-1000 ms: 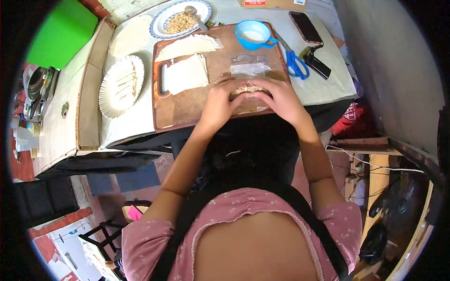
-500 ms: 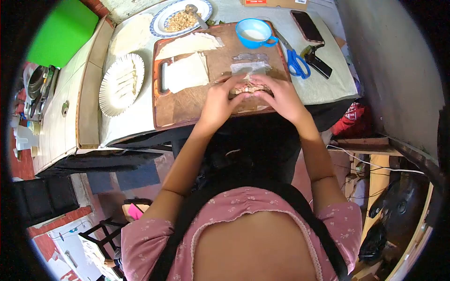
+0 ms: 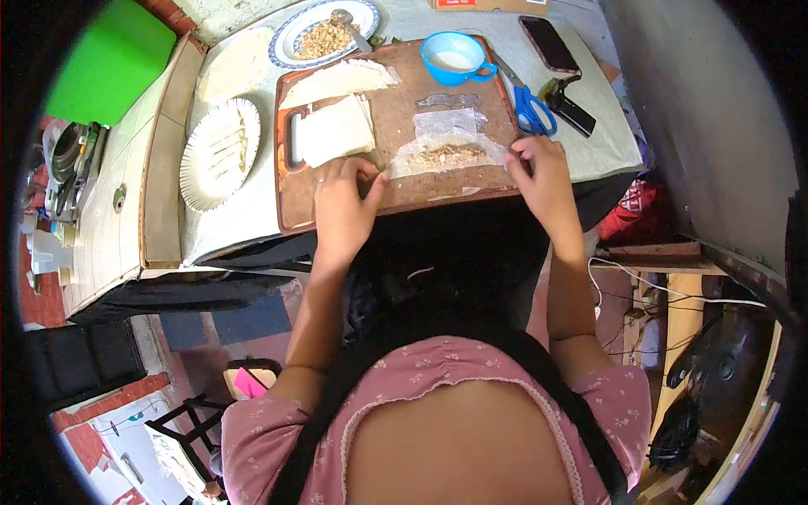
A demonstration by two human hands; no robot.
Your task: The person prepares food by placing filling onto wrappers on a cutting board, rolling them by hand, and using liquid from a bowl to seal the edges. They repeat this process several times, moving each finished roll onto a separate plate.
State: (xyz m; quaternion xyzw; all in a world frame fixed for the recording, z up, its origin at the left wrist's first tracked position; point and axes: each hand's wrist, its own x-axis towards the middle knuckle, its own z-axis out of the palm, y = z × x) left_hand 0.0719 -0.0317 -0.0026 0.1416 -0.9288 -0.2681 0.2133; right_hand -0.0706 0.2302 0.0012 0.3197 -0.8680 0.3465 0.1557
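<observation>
A thin, translucent spring roll wrapper (image 3: pixel 404 162) lies spread near the front of the wooden board (image 3: pixel 404 109), with a line of crumbly filling (image 3: pixel 452 156) along its middle. My left hand (image 3: pixel 347 202) has its thumb and fingertips pinched at the wrapper's left end. At the opposite end, my right hand (image 3: pixel 543 178) pinches the right edge, its fingers curled. Smaller wrapper pieces (image 3: pixel 444 123) lie just behind the filling. A stack of square wrappers (image 3: pixel 338 132) rests left of them, and a folded round wrapper (image 3: pixel 341 82) lies further back.
A blue cup (image 3: pixel 459 59) of white liquid stands on the board's back right. Blue-handled scissors (image 3: pixel 534 111), a phone (image 3: pixel 550 44) and a black object (image 3: pixel 575 114) lie to the right. A paper plate (image 3: pixel 189 156) holds slim rolls; a blue-rimmed plate (image 3: pixel 282 46) holds filling and a spoon.
Both hands have moved apart from over the filling to the wrapper's two ends, left hand leftward and right hand rightward. The filling is now uncovered.
</observation>
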